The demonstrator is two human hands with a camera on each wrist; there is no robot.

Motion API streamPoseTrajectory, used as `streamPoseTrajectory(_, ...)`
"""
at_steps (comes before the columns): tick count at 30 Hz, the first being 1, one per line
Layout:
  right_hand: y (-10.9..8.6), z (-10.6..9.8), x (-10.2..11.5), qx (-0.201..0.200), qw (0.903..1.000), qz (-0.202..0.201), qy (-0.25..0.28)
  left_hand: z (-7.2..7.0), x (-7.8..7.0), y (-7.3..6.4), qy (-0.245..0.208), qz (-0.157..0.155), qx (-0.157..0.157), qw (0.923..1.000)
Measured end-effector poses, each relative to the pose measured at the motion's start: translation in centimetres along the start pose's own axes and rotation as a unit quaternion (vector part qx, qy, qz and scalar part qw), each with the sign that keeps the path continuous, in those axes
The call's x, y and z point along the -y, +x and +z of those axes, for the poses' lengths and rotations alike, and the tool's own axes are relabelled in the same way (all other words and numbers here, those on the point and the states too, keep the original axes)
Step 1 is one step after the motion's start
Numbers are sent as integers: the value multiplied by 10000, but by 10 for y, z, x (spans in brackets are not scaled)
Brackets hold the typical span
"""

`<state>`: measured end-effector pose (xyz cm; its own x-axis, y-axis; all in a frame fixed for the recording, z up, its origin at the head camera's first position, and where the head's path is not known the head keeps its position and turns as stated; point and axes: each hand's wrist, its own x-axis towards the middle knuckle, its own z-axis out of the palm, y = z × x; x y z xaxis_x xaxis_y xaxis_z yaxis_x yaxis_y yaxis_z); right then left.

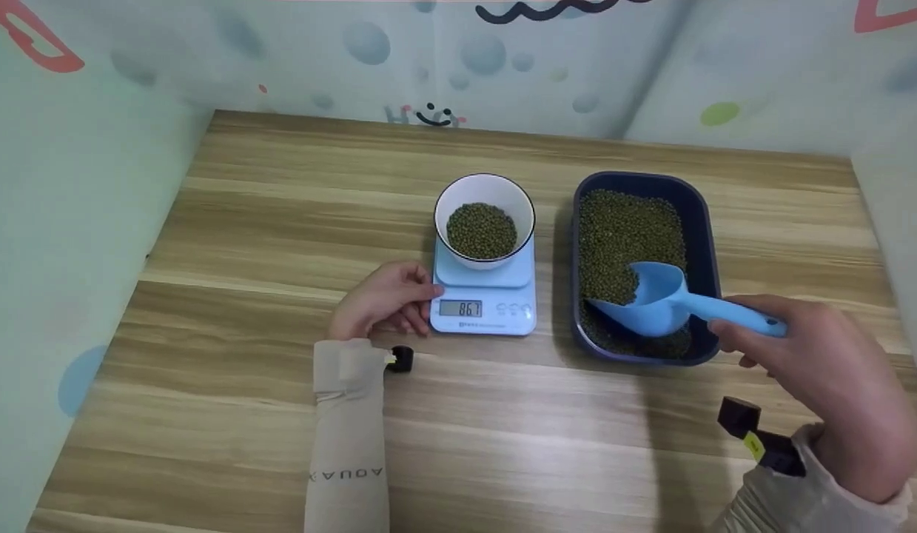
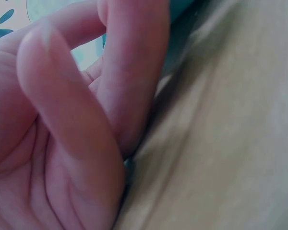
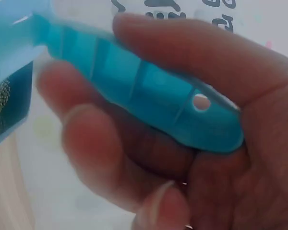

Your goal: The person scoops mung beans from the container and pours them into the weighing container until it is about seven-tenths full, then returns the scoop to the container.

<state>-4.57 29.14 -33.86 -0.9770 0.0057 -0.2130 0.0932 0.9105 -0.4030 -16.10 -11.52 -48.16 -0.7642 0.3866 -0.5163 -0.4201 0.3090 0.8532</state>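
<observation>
My left hand (image 1: 388, 297) holds the left edge of a pale blue kitchen scale (image 1: 488, 322), thumb on the rim. In the left wrist view its fingers (image 2: 81, 110) are curled close to the wood. A white bowl (image 1: 517, 196) with a dark rim stands on the scale, partly filled with green mung beans (image 1: 480, 231). The display shows the digits 867; a decimal point is hard to make out. My right hand (image 1: 821, 355) grips the handle of a blue scoop (image 1: 654, 311), its bowl tilted among the beans in a dark blue tub (image 1: 699, 222).
The wood-patterned table (image 1: 280, 222) carries the scale in the middle and the tub to its right. A patterned backdrop (image 1: 354, 66) rises behind and at both sides. Each wrist wears a small black camera.
</observation>
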Motion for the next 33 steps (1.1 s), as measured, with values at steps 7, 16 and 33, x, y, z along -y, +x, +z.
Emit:
streamPoseTrajectory(7, 11, 1, -23, 329, 9983, 306, 372, -1, 2, 1, 3, 26, -24, 10000)
streamPoseTrajectory(16, 24, 7, -38, 328, 9956, 513, 706, 0, 1, 0, 32, 24, -6, 10000)
streamPoseTrajectory(33, 40, 19, -39, 658, 9958, 396, 502, 0, 0, 2, 61, 7, 31, 10000)
